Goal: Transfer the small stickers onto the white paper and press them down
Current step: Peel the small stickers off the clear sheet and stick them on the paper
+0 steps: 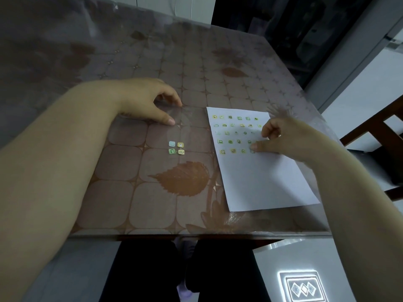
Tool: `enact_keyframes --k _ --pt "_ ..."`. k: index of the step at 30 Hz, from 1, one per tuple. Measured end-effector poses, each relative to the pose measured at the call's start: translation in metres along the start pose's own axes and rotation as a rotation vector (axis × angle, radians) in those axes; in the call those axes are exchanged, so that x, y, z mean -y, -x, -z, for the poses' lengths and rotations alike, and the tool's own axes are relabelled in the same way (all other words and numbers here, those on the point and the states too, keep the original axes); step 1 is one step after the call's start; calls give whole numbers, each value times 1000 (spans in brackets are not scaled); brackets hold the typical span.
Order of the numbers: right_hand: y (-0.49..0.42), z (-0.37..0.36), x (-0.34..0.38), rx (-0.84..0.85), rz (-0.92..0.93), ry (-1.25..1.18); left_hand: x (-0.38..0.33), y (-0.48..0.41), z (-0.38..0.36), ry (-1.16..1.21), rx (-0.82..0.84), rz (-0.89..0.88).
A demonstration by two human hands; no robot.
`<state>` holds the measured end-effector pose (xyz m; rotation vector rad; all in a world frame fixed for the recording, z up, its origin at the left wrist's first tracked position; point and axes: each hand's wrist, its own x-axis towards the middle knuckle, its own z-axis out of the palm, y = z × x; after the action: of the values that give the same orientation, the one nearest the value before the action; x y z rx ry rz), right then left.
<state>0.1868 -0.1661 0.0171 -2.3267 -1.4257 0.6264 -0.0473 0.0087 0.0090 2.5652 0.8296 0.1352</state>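
A white paper (261, 179) lies on the right of the table and carries several rows of small green and yellow stickers (233, 132). My right hand (281, 138) rests on the paper with its fingers curled, and its thumb tip presses on a sticker (252, 151) at the right end of the lowest row. Left of the paper lies a clear backing sheet (185, 127) with several small stickers (176, 147) in a square cluster. My left hand (144, 103) holds that sheet's far left corner between thumb and fingertips.
The table (130, 192) has a glossy brown tile-and-leaf cover and its front edge runs just before my legs. A wooden chair (379, 136) stands close to the table's right side. Pale floor shows below on the right.
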Motion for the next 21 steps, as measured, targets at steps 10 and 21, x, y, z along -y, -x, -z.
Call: enact_keyframes --k 10,21 --pt "11 -63 83 -29 364 -38 -1 1 0 -14 -4 -15" --pt "9 -74 88 -4 335 -78 -3 1 0 -4 -5 -15"
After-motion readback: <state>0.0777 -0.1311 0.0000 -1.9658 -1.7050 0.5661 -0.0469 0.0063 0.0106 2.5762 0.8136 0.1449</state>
